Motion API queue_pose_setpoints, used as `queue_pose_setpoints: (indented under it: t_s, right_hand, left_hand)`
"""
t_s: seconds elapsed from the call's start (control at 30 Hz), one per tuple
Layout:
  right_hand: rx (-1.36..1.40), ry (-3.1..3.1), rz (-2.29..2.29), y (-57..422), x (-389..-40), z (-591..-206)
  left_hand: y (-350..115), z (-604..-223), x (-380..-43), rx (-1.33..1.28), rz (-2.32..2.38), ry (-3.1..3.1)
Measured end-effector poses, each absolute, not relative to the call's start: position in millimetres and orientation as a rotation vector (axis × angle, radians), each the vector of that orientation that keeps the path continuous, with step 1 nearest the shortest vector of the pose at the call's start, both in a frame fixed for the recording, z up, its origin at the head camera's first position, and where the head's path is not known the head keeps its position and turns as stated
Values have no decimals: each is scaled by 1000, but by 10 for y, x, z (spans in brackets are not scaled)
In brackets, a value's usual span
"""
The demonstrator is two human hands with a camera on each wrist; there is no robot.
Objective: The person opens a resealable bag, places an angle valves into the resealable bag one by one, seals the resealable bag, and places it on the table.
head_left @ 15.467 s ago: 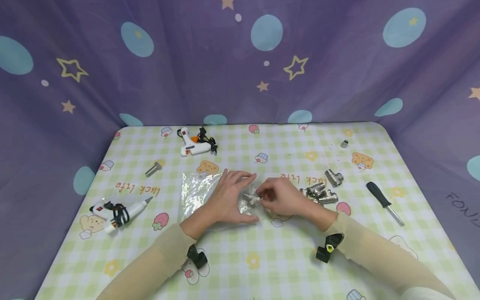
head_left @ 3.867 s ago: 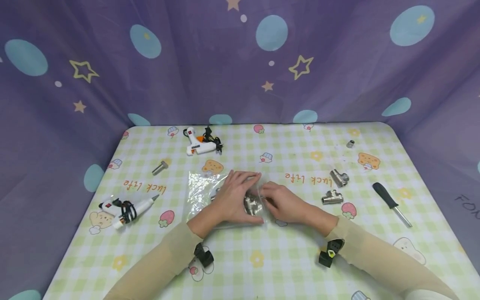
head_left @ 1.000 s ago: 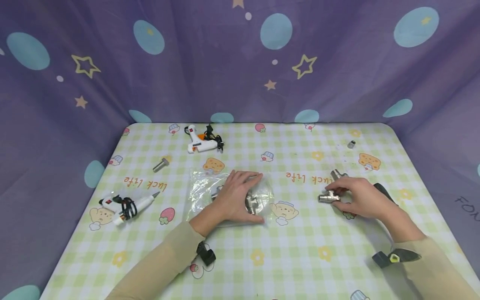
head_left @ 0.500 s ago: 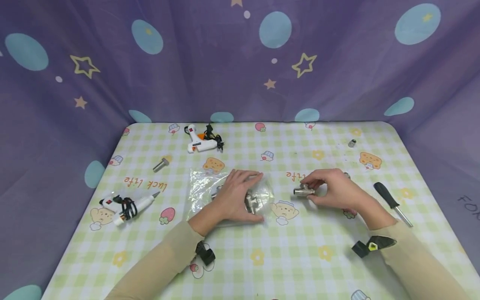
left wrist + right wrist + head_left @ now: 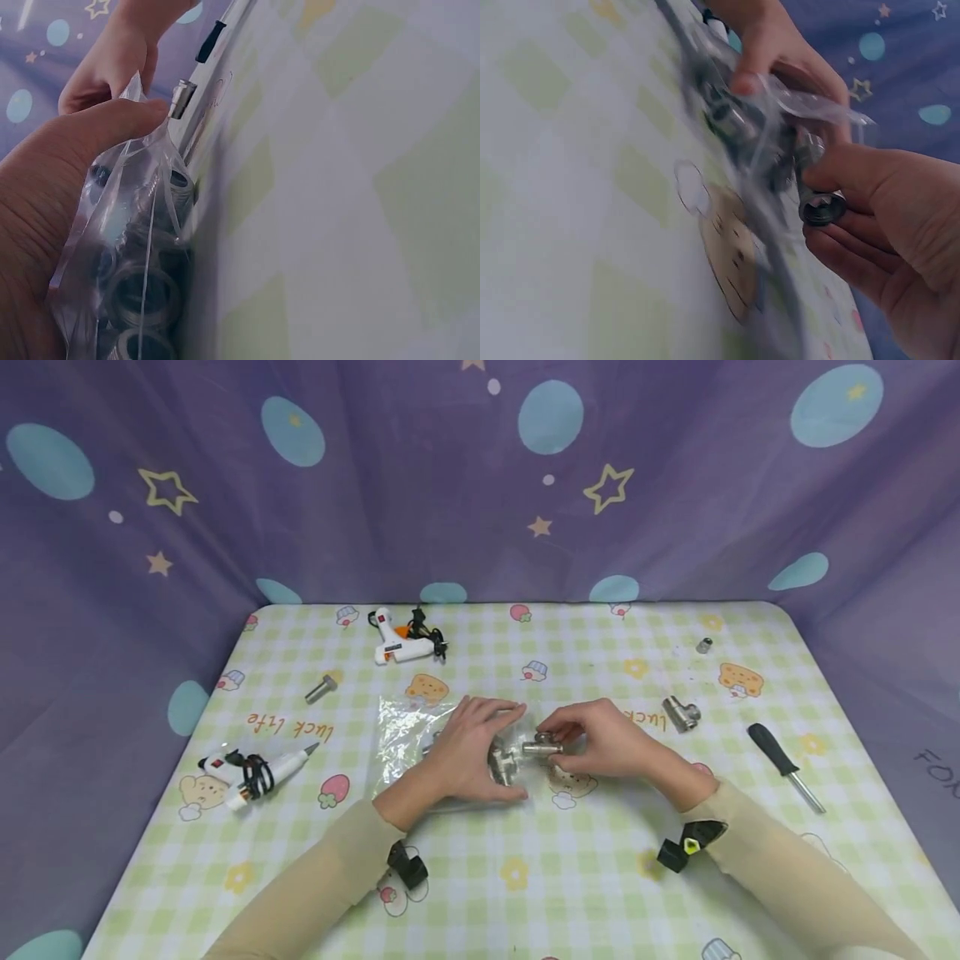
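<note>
Head view bright, even; white glare on the clear bag [image 5: 401, 739], soft shadow beside the right sleeve [image 5: 787, 877]. Wrist views dimmer: left soft on near tablecloth [image 5: 337, 225], right blurred along bag's edge

Runs in pale green and white checks across the tablecloth [image 5: 585, 877], with pink strawberries [image 5: 334, 791] and orange lettering [image 5: 291, 727]. Spreads purple over the curtain [image 5: 420, 485], with blue ovals [image 5: 551, 417] and peach stars [image 5: 539, 527]. Shows silver on the metal fitting [image 5: 536, 748], colourless on the plastic bag [image 5: 397, 735], black on the screwdriver handle [image 5: 770, 747], beige on the sleeves [image 5: 315, 868].
</note>
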State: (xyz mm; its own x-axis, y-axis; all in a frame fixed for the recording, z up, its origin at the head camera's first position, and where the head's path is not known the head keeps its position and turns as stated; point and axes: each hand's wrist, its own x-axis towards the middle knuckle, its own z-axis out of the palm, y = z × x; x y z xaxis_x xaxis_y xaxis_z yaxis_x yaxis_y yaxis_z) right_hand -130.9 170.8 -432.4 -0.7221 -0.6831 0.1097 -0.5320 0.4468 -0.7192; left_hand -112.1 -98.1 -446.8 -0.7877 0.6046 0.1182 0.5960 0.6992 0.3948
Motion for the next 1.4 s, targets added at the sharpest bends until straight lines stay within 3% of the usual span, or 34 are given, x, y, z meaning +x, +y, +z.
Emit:
queue_pose_setpoints:
  t_s: [0.37, 0.8, 1.4]
  right_hand:
    - [-937, 2537, -1242, 1398, -1189, -4490]
    - [-1252, 2435, -1145, 1343, -1151, -4518]
    - [-992, 2721, -1100, 2053, -1391, -4288]
  left_hand:
    - [-986, -4471, -1121, 1048, 637, 2888]
    - [-985, -4491, -1109, 1081, 685, 2901]
    - [-971, -4480, -1109, 1044, 658, 2887]
